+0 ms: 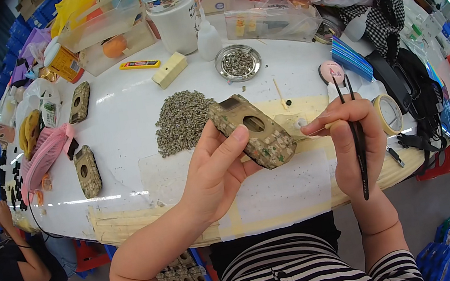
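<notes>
My left hand [212, 171] grips a camouflage-patterned casing [270, 142] with a round opening and a dark rectangular window, tilted above the table. Close to its right end is my right hand [347, 139], closed around black tweezers [362, 163] whose tips point up and away. Thumb and forefinger of that hand also pinch a thin pale stick, mostly hidden by the fingers. Beyond the casing lies a heap of tiny metallic parts [180, 122]. More small parts fill a round metal dish [219, 71]. Two similar casings, one farther [79, 102] and one nearer [87, 171], rest at the left.
A white sheet [285, 192] is taped below my hands. Behind stand a squeeze bottle [209, 41], a large white canister [176, 25] and clear plastic boxes [271, 23]. A tape roll [388, 114] and black bag lie right. At far left, another person's arm [29, 251] shows.
</notes>
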